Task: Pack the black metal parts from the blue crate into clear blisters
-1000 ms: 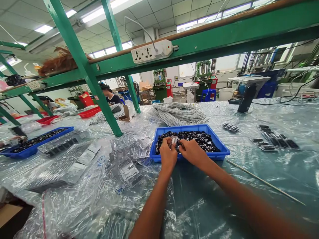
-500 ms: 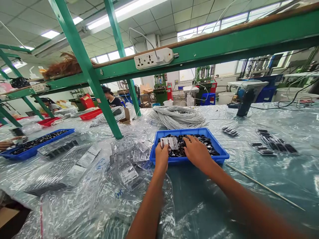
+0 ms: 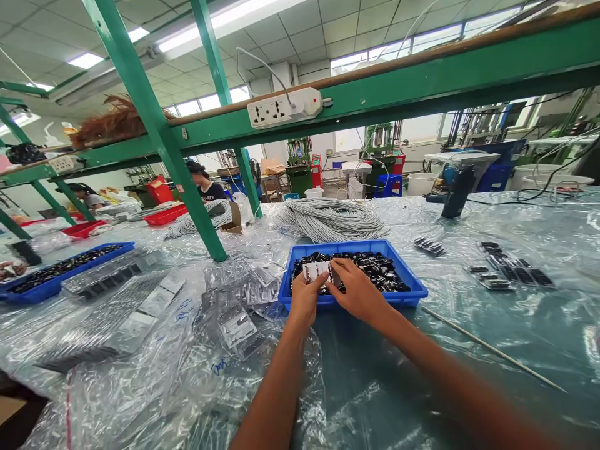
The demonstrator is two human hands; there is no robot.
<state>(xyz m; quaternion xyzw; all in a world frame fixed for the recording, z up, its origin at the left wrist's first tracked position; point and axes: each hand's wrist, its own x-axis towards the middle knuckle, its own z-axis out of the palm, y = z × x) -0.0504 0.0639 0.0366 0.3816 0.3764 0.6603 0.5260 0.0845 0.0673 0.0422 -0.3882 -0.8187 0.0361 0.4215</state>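
Over the front of a blue tray (image 3: 353, 245) full of small black parts, my left hand (image 3: 305, 299) holds a small pale, clear-looking blister tray (image 3: 315, 270) between thumb and fingers. Close against its right side is my right hand (image 3: 352, 284), fingers bent and pinched together at the tray's edge; whatever they grip is too small to make out. Left of the blue tray lies a heap of clear plastic blister trays (image 3: 241, 294). Filled blister packs (image 3: 520, 270) with black parts lie farther right, and a smaller one (image 3: 429, 246) is nearer the tray.
A coil of grey cable (image 3: 334, 220) lies behind the blue tray. A green post (image 3: 187, 181) stands at its left. A thin stick (image 3: 492, 347) lies at the right, near a dark upright device (image 3: 458, 192). Another blue tray (image 3: 70, 275) is far left.
My right hand has moved left from the black parts to the blister tray in my left hand, and its fingers have closed. The view has shifted slightly.
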